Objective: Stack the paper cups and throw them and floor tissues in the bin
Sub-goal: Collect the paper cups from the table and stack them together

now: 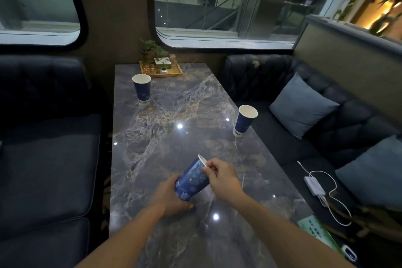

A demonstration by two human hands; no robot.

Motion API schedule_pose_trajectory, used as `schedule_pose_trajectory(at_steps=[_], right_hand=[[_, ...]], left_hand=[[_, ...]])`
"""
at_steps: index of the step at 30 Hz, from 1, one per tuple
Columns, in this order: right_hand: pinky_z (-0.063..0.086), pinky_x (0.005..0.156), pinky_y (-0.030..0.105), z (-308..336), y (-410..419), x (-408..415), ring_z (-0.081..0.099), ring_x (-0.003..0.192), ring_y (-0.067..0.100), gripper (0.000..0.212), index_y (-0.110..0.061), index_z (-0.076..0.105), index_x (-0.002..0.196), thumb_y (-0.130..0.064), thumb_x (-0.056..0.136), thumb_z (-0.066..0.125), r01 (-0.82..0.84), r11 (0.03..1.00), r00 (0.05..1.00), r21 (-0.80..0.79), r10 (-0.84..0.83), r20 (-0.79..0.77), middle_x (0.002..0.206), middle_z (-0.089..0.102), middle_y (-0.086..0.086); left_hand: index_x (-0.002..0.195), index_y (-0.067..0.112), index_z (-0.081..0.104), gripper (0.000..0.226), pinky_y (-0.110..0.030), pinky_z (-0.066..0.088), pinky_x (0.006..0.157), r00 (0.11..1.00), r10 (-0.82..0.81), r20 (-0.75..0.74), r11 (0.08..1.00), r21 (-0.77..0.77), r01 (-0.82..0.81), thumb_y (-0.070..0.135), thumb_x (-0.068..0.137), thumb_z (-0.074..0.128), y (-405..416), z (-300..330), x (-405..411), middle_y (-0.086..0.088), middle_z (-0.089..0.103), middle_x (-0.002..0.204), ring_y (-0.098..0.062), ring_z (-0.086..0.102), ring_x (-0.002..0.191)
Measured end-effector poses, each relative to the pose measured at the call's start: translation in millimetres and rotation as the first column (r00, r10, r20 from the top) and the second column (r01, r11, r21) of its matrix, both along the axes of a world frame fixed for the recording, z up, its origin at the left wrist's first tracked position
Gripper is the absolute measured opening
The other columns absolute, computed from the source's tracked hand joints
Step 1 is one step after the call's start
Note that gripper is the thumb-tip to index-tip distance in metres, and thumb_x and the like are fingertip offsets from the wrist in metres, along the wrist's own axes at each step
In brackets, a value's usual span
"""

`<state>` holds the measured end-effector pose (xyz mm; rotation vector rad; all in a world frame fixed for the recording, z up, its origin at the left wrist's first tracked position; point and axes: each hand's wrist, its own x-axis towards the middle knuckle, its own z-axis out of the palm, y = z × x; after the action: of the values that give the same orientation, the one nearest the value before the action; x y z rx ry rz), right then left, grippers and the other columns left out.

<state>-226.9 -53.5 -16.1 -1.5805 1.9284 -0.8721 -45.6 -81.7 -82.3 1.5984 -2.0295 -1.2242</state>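
Note:
A blue paper cup (191, 180) is held tilted above the near part of the marble table (169, 137), its mouth pointing up and away. My left hand (171, 199) grips its base from below. My right hand (221, 177) pinches its white rim. A second blue cup (142, 89) stands upright at the far left of the table. A third blue cup (244, 121) stands upright near the table's right edge. No bin or floor tissues are in view.
A wooden tray (162, 69) with a small plant and jars sits at the table's far end. Dark sofas flank the table; the right sofa (282, 141) holds blue cushions (302, 104) and a white charger with cable (314, 185). A green leaflet (315, 229) lies at the near right.

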Motion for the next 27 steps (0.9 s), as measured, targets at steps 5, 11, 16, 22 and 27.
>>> schedule_pose_trajectory(at_steps=[5,11,16,22,27], right_hand=[[0.039,0.058,0.018,-1,1,-12,0.047,0.055,0.004,0.013,-0.018,0.061,0.078,-0.026,0.088,0.062,-0.003,1.000,1.000,-0.007,0.003,0.005,0.059,0.053,-0.011],[0.041,0.059,0.018,-4,-3,-28,0.049,0.055,0.003,0.014,-0.018,0.067,0.081,-0.031,0.085,0.066,0.011,1.000,1.000,0.008,-0.011,0.018,0.060,0.056,-0.012],[0.042,0.058,0.023,-8,-14,-34,0.046,0.052,0.005,0.013,-0.015,0.067,0.080,-0.028,0.083,0.065,0.022,1.000,1.000,-0.005,-0.022,0.005,0.058,0.056,-0.010],[0.037,0.052,0.016,-13,-29,-41,0.048,0.047,0.006,0.008,-0.016,0.070,0.079,-0.018,0.079,0.062,-0.020,0.997,0.999,-0.068,0.018,-0.034,0.051,0.056,-0.022],[0.033,0.050,0.008,-9,-47,-54,0.049,0.046,0.003,0.008,-0.017,0.071,0.076,-0.021,0.080,0.067,-0.095,0.994,0.995,-0.056,0.093,-0.036,0.047,0.054,-0.023]], left_hand=[[0.107,0.027,0.056,0.065,-0.016,0.047,0.060,0.999,-0.005,-0.054,1.000,0.029,0.007,0.032,0.046,0.079,-3,-10,-14,0.007,0.068,0.090,-0.004,0.064,0.073],[0.104,0.028,0.057,0.060,-0.020,0.052,0.063,0.997,0.009,-0.075,1.000,0.010,-0.008,0.028,0.048,0.078,-8,-15,-26,0.010,0.068,0.087,-0.004,0.065,0.074],[0.100,0.028,0.056,0.054,-0.012,0.047,0.059,0.998,0.007,-0.070,1.000,0.002,-0.006,0.026,0.051,0.079,-16,-17,-32,0.010,0.067,0.085,0.000,0.063,0.071],[0.097,0.025,0.057,0.050,-0.021,0.046,0.062,0.997,0.072,-0.023,0.996,-0.044,-0.073,0.032,0.050,0.074,-31,-21,-31,0.010,0.067,0.083,-0.011,0.063,0.070],[0.097,0.025,0.058,0.053,-0.019,0.045,0.060,0.994,0.103,-0.042,0.993,-0.048,-0.105,0.033,0.047,0.075,-51,-16,-27,0.009,0.067,0.082,-0.008,0.064,0.069]])
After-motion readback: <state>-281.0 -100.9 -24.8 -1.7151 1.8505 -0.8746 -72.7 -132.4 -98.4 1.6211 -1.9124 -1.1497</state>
